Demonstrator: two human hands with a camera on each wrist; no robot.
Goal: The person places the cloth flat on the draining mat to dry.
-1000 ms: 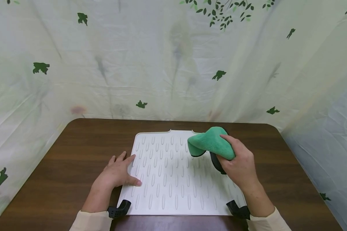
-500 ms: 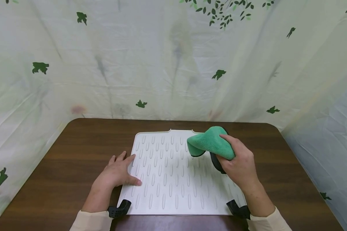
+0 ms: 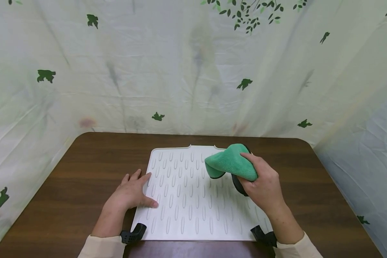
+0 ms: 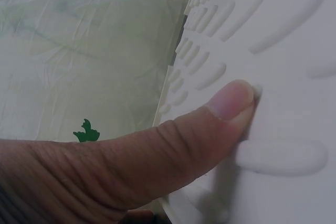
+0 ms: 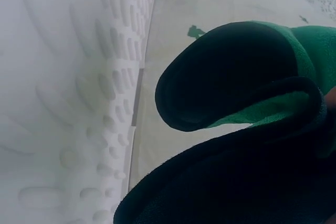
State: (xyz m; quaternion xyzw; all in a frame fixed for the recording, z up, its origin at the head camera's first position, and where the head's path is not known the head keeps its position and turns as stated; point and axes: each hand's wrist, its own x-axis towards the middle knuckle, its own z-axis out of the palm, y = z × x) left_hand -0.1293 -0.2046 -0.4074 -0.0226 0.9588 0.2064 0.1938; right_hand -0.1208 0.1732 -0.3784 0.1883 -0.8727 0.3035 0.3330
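Note:
A white board (image 3: pixel 187 200) with rows of raised oval ridges and a notched far edge lies flat before me. Spread fingers of my left hand (image 3: pixel 130 191) rest at its left edge, and the thumb (image 4: pixel 231 103) presses on the ridged face in the left wrist view. My right hand (image 3: pixel 261 179) grips a folded green cleaning cloth (image 3: pixel 230 163) with a dark edge. The cloth is over the board's far right part. In the right wrist view, its dark underside (image 5: pixel 231 77) shows, folded over, beside the board's surface; some of the gripping fingers are hidden.
A brown wood-grain table (image 3: pixel 96 168) carries the board and has rounded far corners. Behind and beside it hangs a pale curtain (image 3: pixel 132 71) printed with green leaves. Black straps (image 3: pixel 133 233) circle both wrists below light sleeves.
My right hand and the green cleaning cloth have shifted a little to the left and slightly nearer to me. The left hand and the board stay put.

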